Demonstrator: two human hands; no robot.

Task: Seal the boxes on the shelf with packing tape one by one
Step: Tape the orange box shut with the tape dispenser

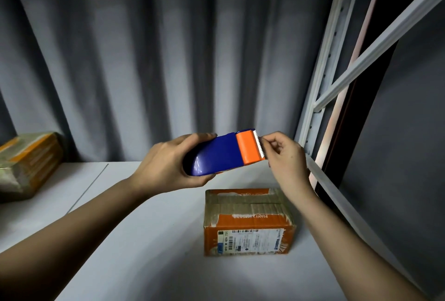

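Head cam is looking down at my hands over the white shelf (149, 228), so here's how it's sitting. My left hand (166, 163) is gripping the blue body of the tape dispenser (221, 154), fingers wrapped over the top and thumb curled underneath, holding it up in the air above the shelf. My right hand (284, 156) is pinching right at the serrated blade on the orange end of the dispenser, thumb and forefinger pressed together there with the other fingers curled in. I honestly can't make out the tape itself between my fingertips, it's too thin or clear to show. The box (248, 221) I'm working on is sitting on the shelf just below my hands, an orange and brown cardboard one with a white shipping label facing me and old tape strips across its closed top flaps. Another box (26, 163) is sitting well off to the left. Grey curtain (144, 60) is hanging behind it all, and the white metal shelf frame (322, 79) is running up on the right.
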